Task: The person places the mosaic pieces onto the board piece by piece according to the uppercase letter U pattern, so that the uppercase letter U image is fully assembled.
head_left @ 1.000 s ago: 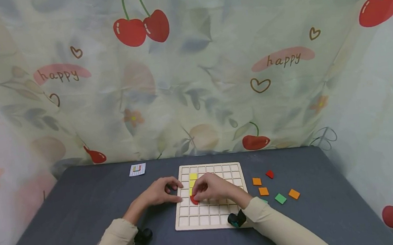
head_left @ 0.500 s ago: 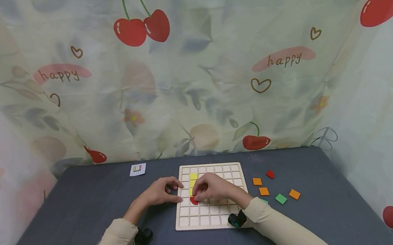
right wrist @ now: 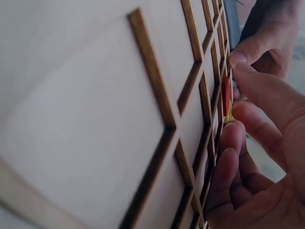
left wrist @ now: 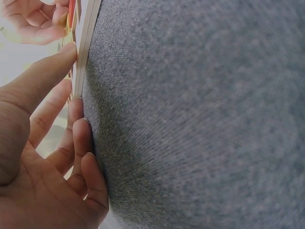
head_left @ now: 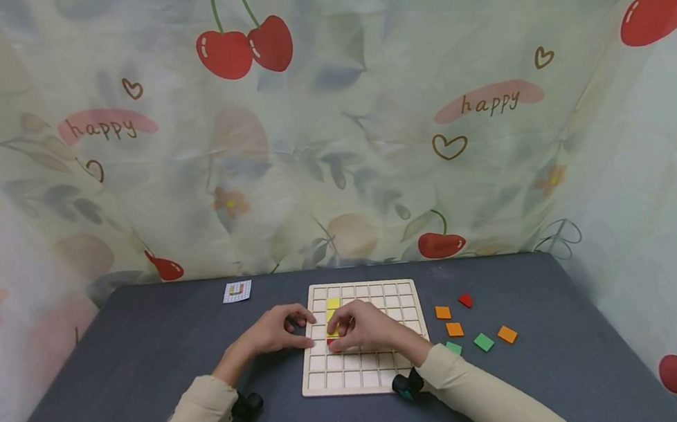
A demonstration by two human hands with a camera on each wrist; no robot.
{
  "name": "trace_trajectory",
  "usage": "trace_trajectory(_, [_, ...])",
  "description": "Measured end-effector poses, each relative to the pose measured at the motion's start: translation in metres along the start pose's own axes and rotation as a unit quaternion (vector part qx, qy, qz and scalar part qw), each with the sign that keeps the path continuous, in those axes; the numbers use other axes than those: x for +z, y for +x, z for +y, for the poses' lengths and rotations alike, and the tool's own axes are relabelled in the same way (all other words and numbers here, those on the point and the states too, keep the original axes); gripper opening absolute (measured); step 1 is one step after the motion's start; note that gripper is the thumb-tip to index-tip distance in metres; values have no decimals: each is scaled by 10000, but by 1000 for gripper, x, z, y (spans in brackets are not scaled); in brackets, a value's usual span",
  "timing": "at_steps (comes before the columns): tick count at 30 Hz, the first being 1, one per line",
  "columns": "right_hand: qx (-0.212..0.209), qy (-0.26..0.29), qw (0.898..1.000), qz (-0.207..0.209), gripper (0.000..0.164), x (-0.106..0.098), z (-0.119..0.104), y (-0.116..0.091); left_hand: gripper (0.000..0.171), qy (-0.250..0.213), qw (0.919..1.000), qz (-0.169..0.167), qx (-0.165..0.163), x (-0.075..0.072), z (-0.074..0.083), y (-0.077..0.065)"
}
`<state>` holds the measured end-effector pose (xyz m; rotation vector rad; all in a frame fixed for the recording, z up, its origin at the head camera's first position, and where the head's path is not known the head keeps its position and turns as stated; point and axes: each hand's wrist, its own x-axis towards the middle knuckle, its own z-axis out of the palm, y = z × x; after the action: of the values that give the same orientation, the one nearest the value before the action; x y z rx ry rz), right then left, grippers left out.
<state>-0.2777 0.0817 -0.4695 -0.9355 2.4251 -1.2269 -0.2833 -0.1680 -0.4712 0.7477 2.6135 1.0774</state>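
A wooden grid board (head_left: 359,392) lies on the dark table. My left hand (head_left: 273,330) rests at its left edge; in the left wrist view, the thumb and fingertips of that hand (left wrist: 57,157) touch the rim. On the board, yellow square tiles (head_left: 333,303) form a column, with a red piece (head_left: 330,342) at its near end, partly hidden. Over this piece is my right hand (head_left: 369,326), thumb and index finger spread apart. In the right wrist view the red piece (right wrist: 226,95) sits at the grid, between but below the tips of the right hand (right wrist: 267,143).
Right of the board lie orange squares (head_left: 454,329), green squares (head_left: 484,342) and a red piece (head_left: 464,300). A small printed card (head_left: 237,292) is at the back left. A patterned cloth (head_left: 330,135) hangs behind the table.
My right thumb and index finger have parted at the red piece, and the wrist has shifted slightly, showing more of a green square. The left hand has stayed in place.
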Motion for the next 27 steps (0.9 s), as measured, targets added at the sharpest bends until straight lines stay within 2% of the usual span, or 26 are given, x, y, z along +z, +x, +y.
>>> trace_trajectory(8, [15, 4, 10000, 82, 22, 3, 1, 1, 34, 4, 10000, -5, -30, 1, -1, 1])
trace_trajectory(27, [-36, -3, 10000, 62, 17, 3, 0, 0, 34, 24, 10000, 69, -9, 2, -1, -1])
